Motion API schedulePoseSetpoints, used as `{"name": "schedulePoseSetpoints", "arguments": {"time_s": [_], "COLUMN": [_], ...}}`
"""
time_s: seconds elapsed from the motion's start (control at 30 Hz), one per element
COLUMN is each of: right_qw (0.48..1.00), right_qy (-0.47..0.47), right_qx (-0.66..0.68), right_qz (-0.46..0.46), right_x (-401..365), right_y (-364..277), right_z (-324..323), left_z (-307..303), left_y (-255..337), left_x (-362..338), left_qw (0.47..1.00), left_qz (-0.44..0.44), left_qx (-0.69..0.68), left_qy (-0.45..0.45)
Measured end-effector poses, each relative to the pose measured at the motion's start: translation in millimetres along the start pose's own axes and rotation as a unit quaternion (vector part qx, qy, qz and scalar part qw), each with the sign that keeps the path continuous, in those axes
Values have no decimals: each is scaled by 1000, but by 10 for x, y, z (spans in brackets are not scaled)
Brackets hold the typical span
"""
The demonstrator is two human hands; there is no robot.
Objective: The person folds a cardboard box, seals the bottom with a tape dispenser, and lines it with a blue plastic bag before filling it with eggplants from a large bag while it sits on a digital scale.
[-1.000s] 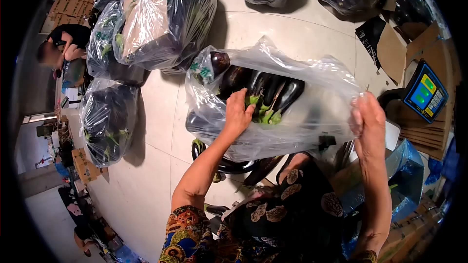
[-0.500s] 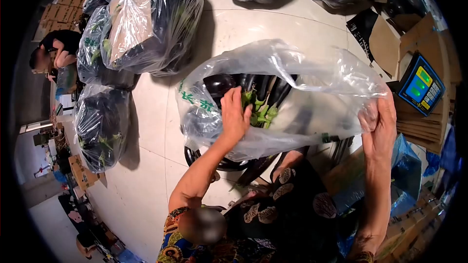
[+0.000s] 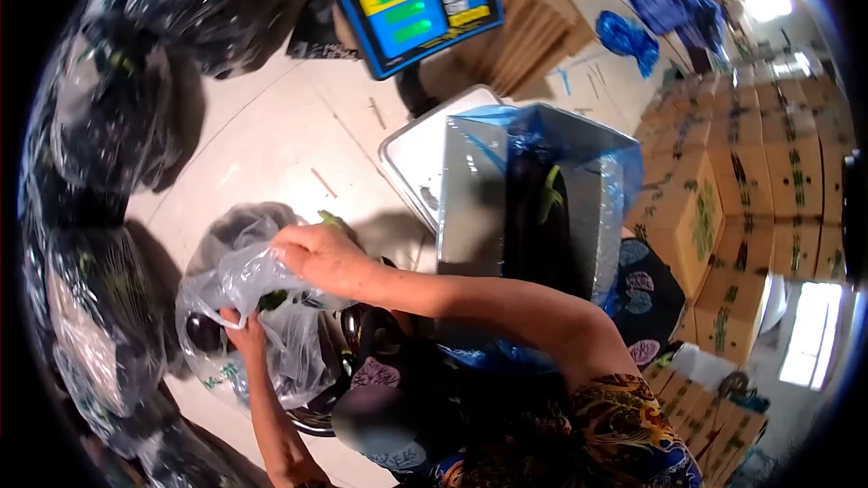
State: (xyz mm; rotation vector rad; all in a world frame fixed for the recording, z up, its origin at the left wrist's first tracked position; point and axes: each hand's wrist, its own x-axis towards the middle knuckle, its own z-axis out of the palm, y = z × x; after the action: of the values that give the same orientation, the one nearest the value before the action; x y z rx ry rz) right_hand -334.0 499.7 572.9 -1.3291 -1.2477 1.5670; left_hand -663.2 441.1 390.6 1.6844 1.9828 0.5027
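At the far left, heaped bags of aubergines [image 3: 99, 126] blur into a dark shine, too indistinct for us to count. Our left hand [image 3: 242, 336] rises from below, fingers clenched on the lower folds of a clear plastic bag [image 3: 231, 285]. The aubergines [image 3: 203, 333] inside, just left of that grip, are mostly hidden by crumpled film. Our right hand [image 3: 316, 258], arm stretched across from the right, pinches the bag's upper edge just above the left grip. Right of both grips stands a blue-lined box [image 3: 470, 190], with a scale display [image 3: 420, 4] beyond. Half a second ago the bag hung spread wide between our hands; now it is bunched.
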Motion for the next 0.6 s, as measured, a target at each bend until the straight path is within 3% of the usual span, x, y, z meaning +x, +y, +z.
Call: {"name": "schedulePoseSetpoints", "arguments": {"time_s": [0.03,0.07,0.1,0.17,0.27,0.37,0.4,0.43,0.47,0.5,0.53,0.6], "right_qw": [999,999,999,999,994,992,988,986,992,993,992,981], "right_qy": [23,28,37,48,87,87,145,149,100,93,85,60], "right_qx": [12,30,22,9,-68,-79,-41,-35,55,6,-42,-110], "right_qz": [-35,-33,-21,6,-26,-41,-31,-63,60,74,87,148], "right_x": [-25,-19,-26,1,-14,22,41,76,31,46,60,32], "right_y": [90,163,193,221,353,546,581,693,595,611,625,606], "right_z": [2,-13,-19,-140,-277,-317,-291,-330,-407,-419,-434,-469], "left_z": [-126,-91,-259,-589,-895,-1191,-1282,-1380,-1498,-1580,-1642,-1696], "left_y": [290,87,41,732,1085,1320,1318,1327,1374,1469,1621,1700], "left_x": [-91,-129,-221,-486,-774,-968,-993,-1077,-1135,-1169,-1203,-1170], "left_qw": [993,954,960,948,989,974,967,981,988,989,991,966], "left_qz": [0,-44,-119,-32,124,179,214,177,149,140,-4,-33], "left_qx": [-118,-292,-235,-293,44,135,136,82,16,-43,-120,-253], "left_qy": [-22,-51,-93,-122,-73,-28,-15,-20,-40,-36,-53,-29]}}
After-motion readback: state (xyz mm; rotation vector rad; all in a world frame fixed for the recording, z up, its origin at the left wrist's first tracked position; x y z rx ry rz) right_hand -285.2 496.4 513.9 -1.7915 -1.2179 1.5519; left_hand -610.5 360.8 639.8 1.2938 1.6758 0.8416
